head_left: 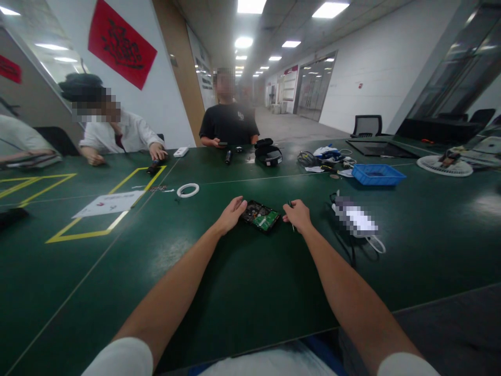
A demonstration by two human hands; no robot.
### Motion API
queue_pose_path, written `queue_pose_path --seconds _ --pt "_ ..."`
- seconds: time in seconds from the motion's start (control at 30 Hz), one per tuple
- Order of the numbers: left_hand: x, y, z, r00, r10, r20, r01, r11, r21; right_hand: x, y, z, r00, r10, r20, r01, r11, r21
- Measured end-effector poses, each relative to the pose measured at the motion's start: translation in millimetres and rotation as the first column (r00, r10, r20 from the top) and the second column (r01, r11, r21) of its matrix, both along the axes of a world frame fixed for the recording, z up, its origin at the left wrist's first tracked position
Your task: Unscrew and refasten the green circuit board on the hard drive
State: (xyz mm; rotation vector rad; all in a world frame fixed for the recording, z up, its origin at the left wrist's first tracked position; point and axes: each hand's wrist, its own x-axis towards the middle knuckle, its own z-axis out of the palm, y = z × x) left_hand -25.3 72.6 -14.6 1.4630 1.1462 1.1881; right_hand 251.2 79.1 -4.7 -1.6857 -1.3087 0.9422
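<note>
Our left hand keeps a loose, wide grip: the fingers lie stretched out and close together, their tips against the left edge of a black metal hard drive that lies flat with its green circuit board facing up. We hold nothing in that hand; it only rests against the drive. Our right hand sits just beside the drive's right edge, its grip curled tight around a thin dark tool whose slim tip pokes out below the fist toward the worktop. We cannot tell what kind of tool it is. The drive lies between our two hands on the dark green worktop, straight ahead of us.

To the right of our right hand, near it, lies a white object, blurred out, with dark and white cables trailing from it. Farther back on the left a white coiled ring of cable lies flat, and beyond it a white printed paper sheet sits inside a yellow tape outline. Farther back on the right stands a shallow blue plastic tray, with a round white fan grille well beyond it.

On the far side a person in a black T-shirt sits facing us, a black zipped pouch on the worktop just to their side. To the left a person in a white shirt leans over the worktop with both hands on it.
</note>
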Motion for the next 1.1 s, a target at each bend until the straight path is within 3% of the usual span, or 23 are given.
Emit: queue_pose_path --seconds 0.13,0.27,0.43,0.57,0.7,0.83,0.93,1.03,1.1 --pt "4.8 0.5 -0.3 0.999 0.007 0.054 -0.003 0.997 -0.075 -2.9 -0.9 -2.0 0.996 0.060 -0.070 -0.064 0.997 -0.051" --pt "1.1 1.2 9.8 0.997 0.014 0.075 -0.001 0.986 -0.169 -8.3 -1.2 -1.9 0.983 0.110 -0.150 -0.120 0.991 -0.058" --pt "-9.7 -3.9 28.6 0.996 0.004 -0.092 -0.030 0.959 -0.282 -8.8 -0.5 0.3 0.961 0.116 -0.250 -0.132 0.990 -0.045" --pt "-16.3 -7.3 34.3 0.966 0.001 -0.258 -0.072 0.961 -0.268 -11.8 -0.5 1.7 0.885 0.113 -0.452 -0.137 0.990 -0.021" --pt "-22.4 -5.9 35.6 0.879 -0.070 -0.471 -0.045 0.972 -0.229 -14.7 -1.0 5.0 0.878 0.126 -0.462 -0.166 0.985 -0.047" --pt "-26.5 -6.0 42.2 0.703 -0.133 -0.699 0.016 0.985 -0.172 -4.9 -5.3 12.8 0.928 0.152 -0.340 -0.201 0.973 -0.112" --pt "-24.7 -9.2 48.2 0.621 -0.169 -0.766 0.067 0.984 -0.163 10.1 -11.1 20.2 0.915 0.265 -0.304 -0.324 0.931 -0.165" --pt "-18.4 -12.3 49.4 0.612 -0.190 -0.767 0.118 0.982 -0.149 22.0 -15.5 26.7 0.801 0.583 -0.135 -0.598 0.774 -0.208" --pt "-12.5 -13.5 47.3 0.625 -0.196 -0.756 0.141 0.980 -0.137 23.5 -16.2 29.3 0.736 0.676 0.028 -0.660 0.726 -0.191"
